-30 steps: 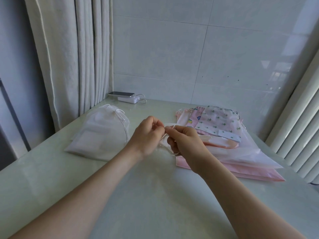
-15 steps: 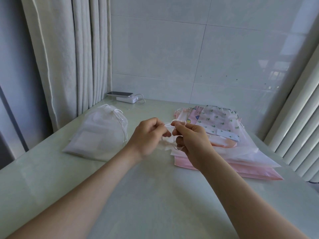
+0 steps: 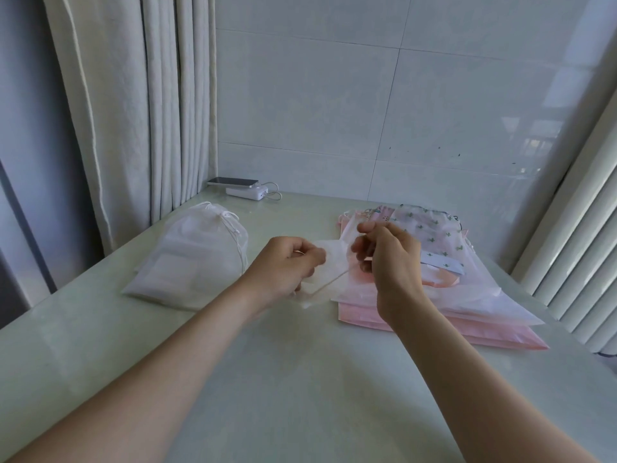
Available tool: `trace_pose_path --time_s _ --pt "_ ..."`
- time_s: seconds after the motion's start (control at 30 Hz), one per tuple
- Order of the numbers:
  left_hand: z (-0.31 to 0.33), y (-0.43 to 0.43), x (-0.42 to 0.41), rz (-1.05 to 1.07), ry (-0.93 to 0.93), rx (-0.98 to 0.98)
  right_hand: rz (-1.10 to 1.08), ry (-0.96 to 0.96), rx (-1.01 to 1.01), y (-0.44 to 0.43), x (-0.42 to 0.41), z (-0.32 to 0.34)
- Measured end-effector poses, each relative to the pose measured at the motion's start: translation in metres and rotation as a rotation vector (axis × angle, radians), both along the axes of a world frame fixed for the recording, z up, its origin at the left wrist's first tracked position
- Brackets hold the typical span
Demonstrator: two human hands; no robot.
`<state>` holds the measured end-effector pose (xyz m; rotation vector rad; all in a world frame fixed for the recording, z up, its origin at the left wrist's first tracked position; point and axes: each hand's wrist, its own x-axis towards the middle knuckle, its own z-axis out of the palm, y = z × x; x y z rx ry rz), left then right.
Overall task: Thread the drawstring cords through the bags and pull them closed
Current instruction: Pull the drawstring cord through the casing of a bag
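L hand (image 3: 287, 262), R hand (image 3: 390, 259) now apart; sheer bag (image 3: 329, 262) stretched btwn.

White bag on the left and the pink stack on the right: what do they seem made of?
White bag: likely sheer mesh or organza fabric, matte; flat contents show through and its neck gathers softly. Pink stack: probably thin frosted plastic film, slightly glossy; translucent layers lie flat with crisp edges.

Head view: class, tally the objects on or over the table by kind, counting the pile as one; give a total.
Filled white bags: 1
Sheer bags, held: 1
Pink bag piles: 1
Phones: 1
Power banks: 1
Cables: 1
Total: 6
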<state>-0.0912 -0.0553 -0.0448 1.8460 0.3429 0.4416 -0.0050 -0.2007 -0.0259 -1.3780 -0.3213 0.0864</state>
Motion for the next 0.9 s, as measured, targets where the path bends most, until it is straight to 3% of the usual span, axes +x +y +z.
trace_pose_path --time_s 0.1,0.33,0.5,0.73,0.9 --pt "0.002 -0.002 -0.006 -0.137 0.075 0.13 0.034 -0.136 -0.072 0.001 -0.001 0.0" --pt "0.01 -0.005 -0.011 -0.282 0.148 0.182 0.235 -0.171 -0.029 0.001 0.004 -0.006" --pt "0.005 -0.003 -0.011 -0.263 0.062 0.117 0.243 -0.269 -0.266 0.004 0.007 -0.014" --pt "0.003 0.004 -0.007 -0.199 0.069 -0.07 0.213 -0.297 -0.321 0.004 0.002 -0.014" --pt "0.003 0.004 -0.003 -0.116 0.084 -0.064 0.222 -0.591 -0.593 0.004 -0.003 -0.015"
